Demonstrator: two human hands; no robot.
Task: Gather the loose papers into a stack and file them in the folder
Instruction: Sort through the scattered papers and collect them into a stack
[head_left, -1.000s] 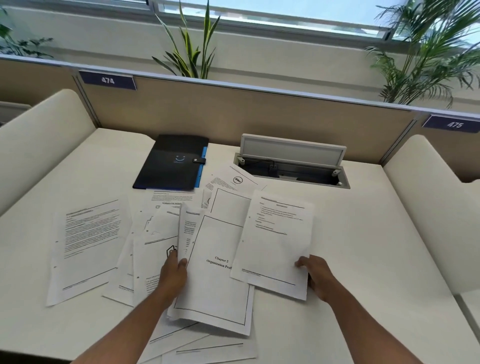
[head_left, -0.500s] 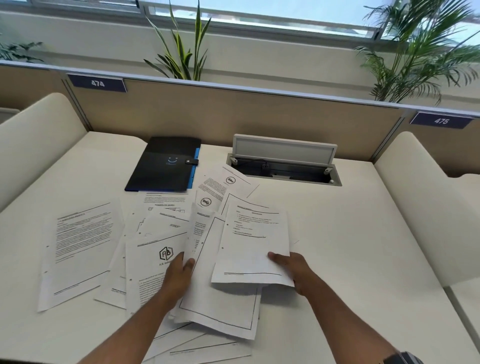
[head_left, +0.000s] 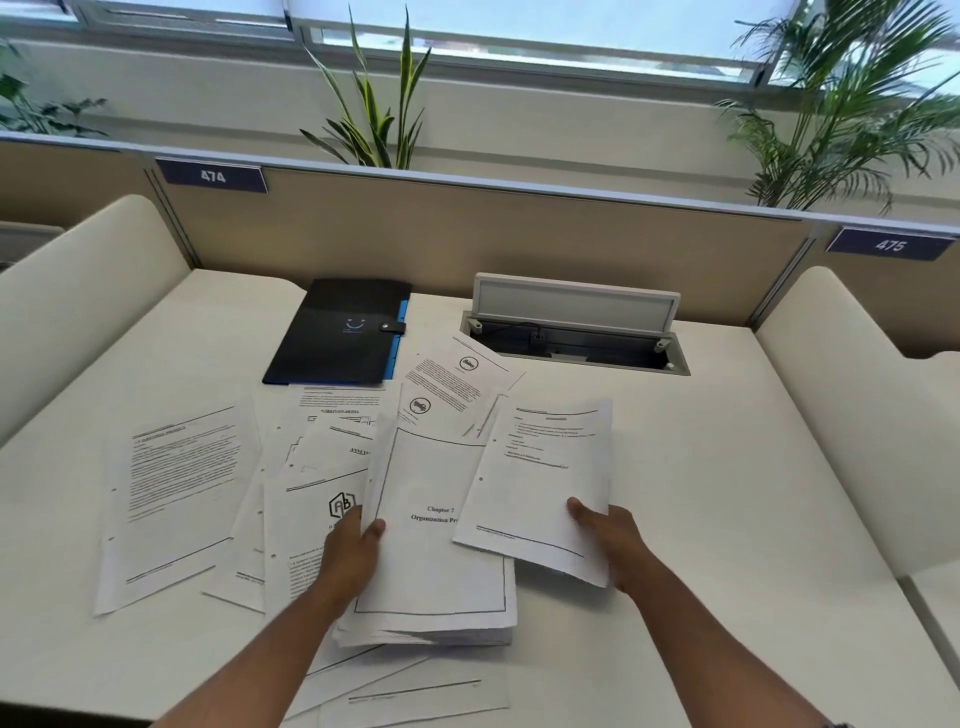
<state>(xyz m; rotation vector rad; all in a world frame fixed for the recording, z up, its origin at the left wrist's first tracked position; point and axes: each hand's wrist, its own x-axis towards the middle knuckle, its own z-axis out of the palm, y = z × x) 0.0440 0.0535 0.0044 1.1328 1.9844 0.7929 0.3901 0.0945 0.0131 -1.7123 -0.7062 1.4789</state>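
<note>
Left hand (head_left: 347, 558) grips chapter stack (head_left: 436, 525) mid-frame; right hand (head_left: 610, 540) pinches one sheet (head_left: 545, 478). Folder (head_left: 340, 332) upper-center on surface (head_left: 727, 493), closed. Risk: loose sheets (head_left: 176, 499) at left missed, stack fans out w/ one-sided grip.

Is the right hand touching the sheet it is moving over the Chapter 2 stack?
Touching. The head view shows the right hand with its thumb lying on top of the sheet near its lower edge, the fingers hidden beneath, pinching it above the Chapter 2 stack.
</note>
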